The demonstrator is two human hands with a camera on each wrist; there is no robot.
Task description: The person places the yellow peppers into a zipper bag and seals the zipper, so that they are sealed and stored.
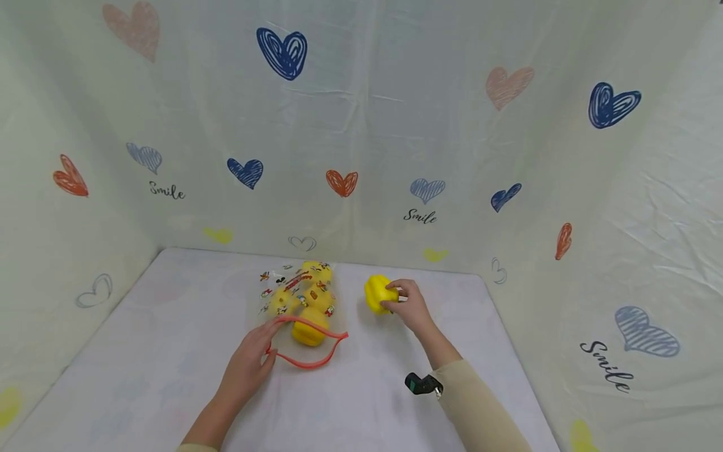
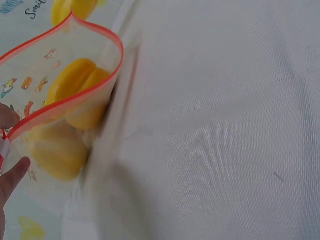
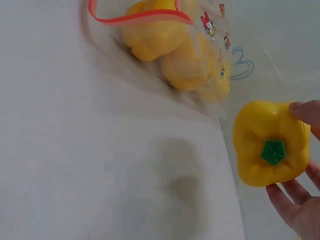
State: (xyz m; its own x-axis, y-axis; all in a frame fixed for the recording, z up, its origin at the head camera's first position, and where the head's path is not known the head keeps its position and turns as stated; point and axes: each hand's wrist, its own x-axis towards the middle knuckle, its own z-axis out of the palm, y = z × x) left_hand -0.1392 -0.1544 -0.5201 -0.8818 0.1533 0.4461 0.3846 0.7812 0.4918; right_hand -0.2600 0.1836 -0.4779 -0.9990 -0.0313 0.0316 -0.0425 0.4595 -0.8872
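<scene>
A clear zip bag (image 1: 309, 365) with a red-edged mouth and cartoon prints lies on the table, its mouth held apart. Several yellow bell peppers (image 1: 310, 329) are inside it, one close to the mouth. At the bag's left edge, my left hand (image 1: 248, 356) pinches the red rim between thumb and fingers. To the right of the bag, my right hand (image 1: 414, 307) grips another yellow bell pepper (image 1: 377, 294) above the table. In the right wrist view this bell pepper (image 3: 255, 135) turns its green stem end (image 3: 273, 152) toward the camera, with thumb and fingers around its side.
The table (image 1: 152, 351) has a white cloth. A pale curtain (image 1: 373, 125) printed with hearts and "Smile" stands behind it and along both sides. A small black device (image 1: 422, 383) sticks out from the right sleeve (image 1: 474, 402).
</scene>
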